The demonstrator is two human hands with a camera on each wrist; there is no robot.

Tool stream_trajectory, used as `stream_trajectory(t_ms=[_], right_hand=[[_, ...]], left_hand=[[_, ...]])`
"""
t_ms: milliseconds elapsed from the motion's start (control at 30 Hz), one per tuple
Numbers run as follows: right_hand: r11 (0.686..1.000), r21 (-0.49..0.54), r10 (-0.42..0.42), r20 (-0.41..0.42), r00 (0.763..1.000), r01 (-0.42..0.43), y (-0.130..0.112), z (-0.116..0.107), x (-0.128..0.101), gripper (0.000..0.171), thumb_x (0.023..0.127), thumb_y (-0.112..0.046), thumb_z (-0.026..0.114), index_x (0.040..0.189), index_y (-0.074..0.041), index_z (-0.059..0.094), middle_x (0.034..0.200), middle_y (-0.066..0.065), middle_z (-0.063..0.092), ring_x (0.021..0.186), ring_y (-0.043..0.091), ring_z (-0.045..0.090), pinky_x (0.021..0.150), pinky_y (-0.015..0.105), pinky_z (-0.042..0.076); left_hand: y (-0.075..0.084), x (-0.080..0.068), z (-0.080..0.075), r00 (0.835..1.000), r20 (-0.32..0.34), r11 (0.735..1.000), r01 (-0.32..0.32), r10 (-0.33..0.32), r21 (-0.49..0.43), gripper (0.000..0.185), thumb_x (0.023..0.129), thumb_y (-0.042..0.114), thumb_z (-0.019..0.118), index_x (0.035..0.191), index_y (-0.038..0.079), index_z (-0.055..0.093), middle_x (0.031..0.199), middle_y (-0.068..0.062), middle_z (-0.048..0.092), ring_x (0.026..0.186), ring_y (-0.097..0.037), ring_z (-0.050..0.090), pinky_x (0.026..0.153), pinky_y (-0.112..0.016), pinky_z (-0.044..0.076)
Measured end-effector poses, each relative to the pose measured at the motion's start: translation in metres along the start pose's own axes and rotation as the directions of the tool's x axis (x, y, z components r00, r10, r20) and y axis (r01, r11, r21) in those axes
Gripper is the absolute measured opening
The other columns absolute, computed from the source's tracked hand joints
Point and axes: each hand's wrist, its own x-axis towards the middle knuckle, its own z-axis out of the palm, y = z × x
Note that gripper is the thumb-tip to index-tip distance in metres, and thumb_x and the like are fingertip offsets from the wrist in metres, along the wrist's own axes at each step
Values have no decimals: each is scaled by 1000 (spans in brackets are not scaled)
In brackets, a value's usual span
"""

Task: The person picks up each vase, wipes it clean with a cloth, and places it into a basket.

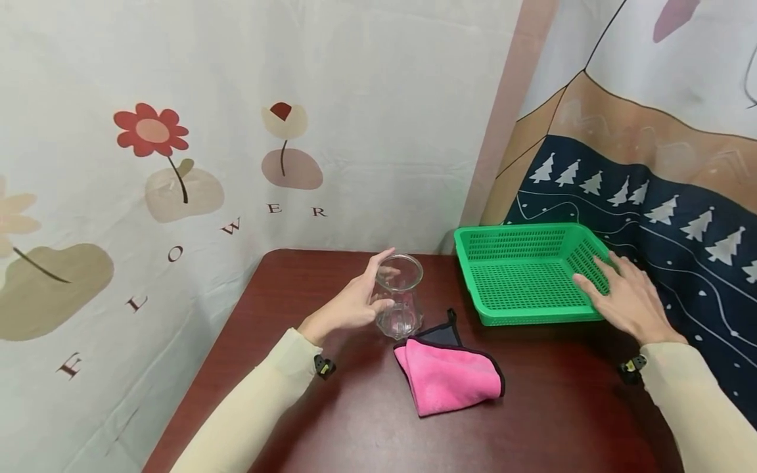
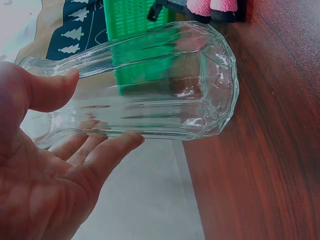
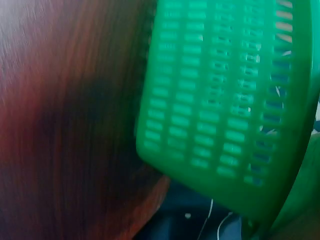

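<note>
A clear glass vase (image 1: 399, 309) with a flared rim and faceted base stands upright on the table. My left hand (image 1: 355, 297) holds its upper part from the left. In the left wrist view the thumb lies on one side of the glass vase (image 2: 165, 95), the left hand's (image 2: 55, 175) fingers on the other. My right hand (image 1: 633, 299) is at the right end of a green plastic basket (image 1: 532, 314), fingers spread over its rim. The right wrist view shows the basket's slotted wall (image 3: 200, 110), blurred; the fingers are not seen there.
A folded pink cloth (image 1: 452, 380) with black edging and a dark underside lies in front of the vase, left of the basket. The brown table (image 1: 331, 420) meets a flower-printed curtain (image 1: 384, 131) behind and a tree-patterned cloth (image 1: 698, 263) at right.
</note>
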Motion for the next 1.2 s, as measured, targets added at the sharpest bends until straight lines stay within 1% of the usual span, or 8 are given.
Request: stream_trajectory(t_ms=[133,267,400,567,767,867,1000,1200], right_hand=[[999,-22,35,63,997,-33,7,-6,-2,98,119,-68,44,179,8,27,188,41,14,172,70,13,132,92,13],[998,-34,64,112,992,-60,3,-5,-6,107,118,-72,43,180,11,17,190,39,6,174,68,10,128,95,18],[997,-31,79,103,992,-76,-6,-1,-8,113,117,-75,41,179,14,8,190,39,1,174,67,8,129,93,19],[993,-33,117,86,989,-115,-13,4,-12,117,116,-78,38,179,14,-1,189,40,-8,174,67,8,128,93,22],[988,-38,153,73,986,-150,-12,5,-15,120,116,-79,36,178,15,-3,187,43,-10,174,68,9,124,94,26],[987,-45,156,74,985,-153,-12,3,-13,120,116,-80,35,178,15,-3,187,43,-8,173,68,11,124,94,26],[987,-49,156,72,985,-152,-12,1,-10,120,116,-80,34,178,15,-3,188,43,-4,172,69,12,124,94,25],[987,-53,157,73,985,-154,-10,5,-14,119,116,-80,33,178,15,-1,188,43,-3,171,69,14,124,94,26]], left_hand=[[1,1,0,1000,-2,1000,-11,11,-5,105,109,0,76,186,21,9,170,-16,62,150,-36,66,94,-38,60],[0,-2,1,1000,-9,1000,-10,10,-11,105,109,-1,75,186,22,9,170,-18,61,155,-39,63,103,-49,64],[0,-4,3,1000,-24,1000,-1,0,-26,104,109,-2,74,186,23,9,170,-18,60,157,-40,62,110,-59,65],[1,-3,8,999,-39,998,0,-2,-55,107,109,-2,74,186,24,5,172,-18,59,159,-42,60,119,-61,62],[-2,-2,14,998,-52,991,10,-17,-137,110,108,-1,76,186,22,2,177,-20,54,164,-45,55,126,-64,55],[-5,-1,18,997,-76,993,9,-18,-118,109,105,5,83,185,18,10,175,-19,57,162,-46,58,129,-67,52],[-9,0,23,996,-88,999,29,-32,-34,111,98,16,93,183,15,22,175,-21,55,161,-45,59,132,-68,48],[-15,-2,30,993,-76,996,87,-86,13,106,95,21,97,180,15,34,173,-19,57,160,-39,60,133,-64,48]])
